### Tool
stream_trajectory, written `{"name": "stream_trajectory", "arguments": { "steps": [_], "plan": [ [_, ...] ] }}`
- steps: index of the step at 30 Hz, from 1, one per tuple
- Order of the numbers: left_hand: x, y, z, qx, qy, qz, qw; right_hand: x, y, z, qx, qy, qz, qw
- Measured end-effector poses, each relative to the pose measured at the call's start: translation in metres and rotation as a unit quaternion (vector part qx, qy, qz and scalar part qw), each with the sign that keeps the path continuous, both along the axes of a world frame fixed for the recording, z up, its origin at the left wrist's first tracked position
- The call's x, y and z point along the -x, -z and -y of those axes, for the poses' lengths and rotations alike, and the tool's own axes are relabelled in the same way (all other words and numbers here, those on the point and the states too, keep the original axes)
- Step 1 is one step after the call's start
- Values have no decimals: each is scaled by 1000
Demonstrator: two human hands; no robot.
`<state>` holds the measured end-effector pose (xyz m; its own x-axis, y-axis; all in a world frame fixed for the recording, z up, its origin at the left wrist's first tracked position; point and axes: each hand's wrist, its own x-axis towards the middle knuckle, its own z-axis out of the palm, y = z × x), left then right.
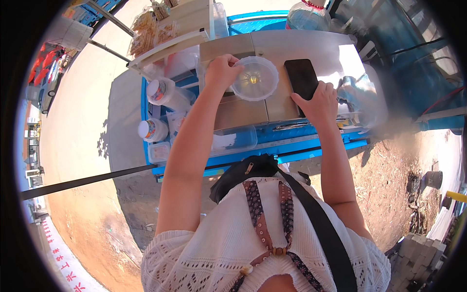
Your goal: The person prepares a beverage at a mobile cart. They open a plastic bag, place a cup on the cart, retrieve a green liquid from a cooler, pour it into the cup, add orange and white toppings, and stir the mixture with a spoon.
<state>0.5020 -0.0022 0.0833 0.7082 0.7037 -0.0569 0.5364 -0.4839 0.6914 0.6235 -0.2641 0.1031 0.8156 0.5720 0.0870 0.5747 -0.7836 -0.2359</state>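
My left hand (222, 74) pinches the left rim of a round, clear plastic tub (259, 78) above a stainless steel counter (240, 113). A small yellowish spot shows through the middle of the tub. To its right, a black smartphone (303, 78) lies on the steel top. My right hand (319, 102) rests at the phone's lower right, thumb on its lower left edge and fingers along the right one. Whether it grips the phone or only touches it, I cannot tell.
At the left of the blue cart stand white-lidded jars (157, 90). A clear plastic bin (248, 138) sits along the near edge. Packaged food (144, 33) lies on a raised shelf at upper left. A large clear bottle (308, 18) stands at the back. A crumpled plastic bag (355, 93) lies right.
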Motion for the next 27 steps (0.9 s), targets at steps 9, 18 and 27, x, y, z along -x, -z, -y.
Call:
{"name": "stream_trajectory", "arguments": {
  "steps": [9, 18, 27],
  "plan": [
    [10, 11, -10, 100, -46, 177, 978, 1, -6, -3, 9, 12, -9, 1000],
    [2, 3, 10, -31, -26, 40, 998, -1, -4, -2, 15, 10, -15, 1000],
    [-3, 3, 6, -2, -39, 6, 999, -1, 2, 8, -10, -28, 8, 1000]
  ]
}}
